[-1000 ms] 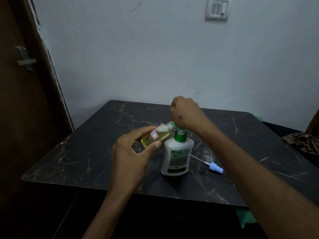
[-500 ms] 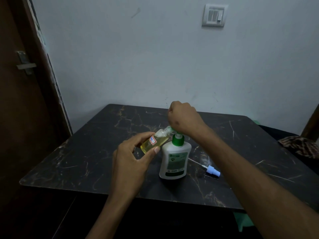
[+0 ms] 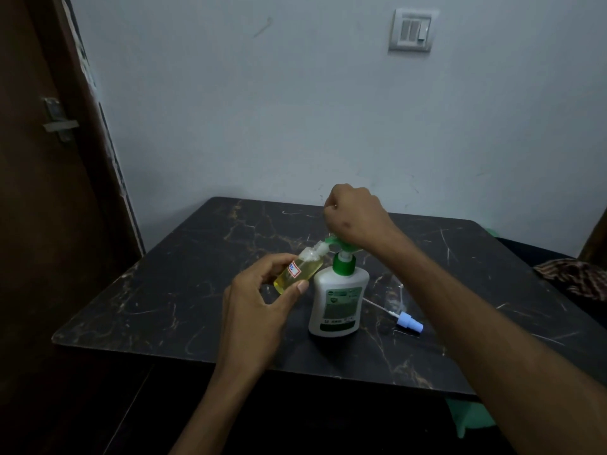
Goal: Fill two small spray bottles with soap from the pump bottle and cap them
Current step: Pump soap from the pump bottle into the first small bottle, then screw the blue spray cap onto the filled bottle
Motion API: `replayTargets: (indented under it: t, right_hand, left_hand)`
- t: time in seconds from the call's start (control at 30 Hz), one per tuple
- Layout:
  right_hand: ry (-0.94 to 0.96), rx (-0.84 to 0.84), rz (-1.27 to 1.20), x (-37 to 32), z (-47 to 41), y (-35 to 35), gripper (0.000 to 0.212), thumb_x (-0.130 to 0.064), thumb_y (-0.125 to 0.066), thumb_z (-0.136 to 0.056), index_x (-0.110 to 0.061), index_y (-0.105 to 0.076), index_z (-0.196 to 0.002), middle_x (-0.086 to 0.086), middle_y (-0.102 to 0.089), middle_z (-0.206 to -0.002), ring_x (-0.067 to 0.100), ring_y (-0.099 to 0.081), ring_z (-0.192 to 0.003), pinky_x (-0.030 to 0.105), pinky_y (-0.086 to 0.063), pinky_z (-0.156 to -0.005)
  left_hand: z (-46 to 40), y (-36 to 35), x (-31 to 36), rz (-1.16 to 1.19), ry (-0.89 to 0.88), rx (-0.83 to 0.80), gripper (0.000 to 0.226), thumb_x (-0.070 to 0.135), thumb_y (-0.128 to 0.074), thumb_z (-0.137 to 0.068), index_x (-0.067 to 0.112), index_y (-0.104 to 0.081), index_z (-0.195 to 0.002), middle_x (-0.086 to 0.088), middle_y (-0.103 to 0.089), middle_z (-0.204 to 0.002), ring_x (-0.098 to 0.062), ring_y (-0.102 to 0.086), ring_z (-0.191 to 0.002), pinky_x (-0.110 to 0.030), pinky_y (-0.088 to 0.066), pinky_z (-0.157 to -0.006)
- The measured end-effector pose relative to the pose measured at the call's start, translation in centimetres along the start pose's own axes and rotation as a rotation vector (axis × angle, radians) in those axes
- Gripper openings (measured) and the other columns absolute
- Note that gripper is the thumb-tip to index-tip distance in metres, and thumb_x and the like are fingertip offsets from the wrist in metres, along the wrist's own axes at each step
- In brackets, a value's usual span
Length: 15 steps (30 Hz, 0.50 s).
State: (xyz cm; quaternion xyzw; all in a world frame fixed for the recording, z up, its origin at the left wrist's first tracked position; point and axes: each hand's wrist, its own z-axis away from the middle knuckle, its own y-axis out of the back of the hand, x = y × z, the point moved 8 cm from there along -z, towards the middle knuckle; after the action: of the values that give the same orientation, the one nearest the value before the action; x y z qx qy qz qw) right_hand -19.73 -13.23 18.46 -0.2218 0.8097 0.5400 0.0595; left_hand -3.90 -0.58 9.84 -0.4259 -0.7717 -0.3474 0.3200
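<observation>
A white pump bottle (image 3: 338,300) with a green collar stands upright on the black marble table (image 3: 184,290). My right hand (image 3: 356,218) is curled into a fist and rests on its green pump head (image 3: 331,240), with the white stem showing below. My left hand (image 3: 259,303) pinches a small clear spray bottle (image 3: 297,272) holding yellow liquid. The bottle is tilted, and its open, foamy neck sits at the pump nozzle. A blue spray cap (image 3: 409,321) with its thin dip tube lies on the table to the right of the pump bottle. I see only one small bottle.
A pale wall with a switch plate (image 3: 412,29) rises behind the table. A brown door (image 3: 49,192) with a latch stands at the left. Patterned cloth (image 3: 574,277) lies beyond the table's right edge, and something green (image 3: 469,418) shows under the front right corner.
My right fist and the pump head have risen a little, so the white stem now shows. My left hand keeps the small bottle at the nozzle. The view has shifted slightly.
</observation>
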Motion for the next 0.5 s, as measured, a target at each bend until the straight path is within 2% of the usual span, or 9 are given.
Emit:
replayTargets:
  t: [0.27, 0.4, 0.5]
  right_hand:
    - [0.013, 0.056, -0.023, -0.2, -0.3, 0.5, 0.018, -0.025, -0.049, -0.092, -0.014, -0.063, -0.097, 0.003, -0.066, -0.090, 0.024, -0.061, -0.080, 0.042, -0.056, -0.075]
    - [0.001, 0.054, -0.082, 0.0, -0.3, 0.5, 0.021, -0.024, -0.048, -0.086, -0.015, -0.066, -0.089, 0.001, -0.070, -0.078, 0.022, -0.065, -0.075, 0.042, -0.058, -0.074]
    - [-0.008, 0.075, -0.147, 0.2, -0.1, 0.6, 0.023, -0.024, -0.047, -0.086, -0.012, -0.067, -0.090, 0.002, -0.071, -0.077, 0.023, -0.068, -0.074, 0.044, -0.059, -0.073]
  left_hand:
    - [0.6, -0.7, -0.4, 0.130, 0.071, -0.040, 0.026, 0.011, -0.081, -0.092, 0.030, -0.076, -0.110, 0.024, -0.078, -0.107, 0.005, -0.072, -0.103, -0.007, -0.051, -0.086]
    - [1.3, -0.9, -1.3, 0.187, 0.113, -0.026, 0.026, 0.010, -0.082, -0.091, 0.026, -0.075, -0.110, 0.017, -0.080, -0.107, 0.000, -0.074, -0.103, -0.013, -0.055, -0.088]
    - [2.1, -0.9, -2.1, 0.202, 0.132, -0.007, 0.026, 0.008, -0.081, -0.091, 0.026, -0.075, -0.108, 0.013, -0.081, -0.104, -0.004, -0.076, -0.101, -0.025, -0.058, -0.091]
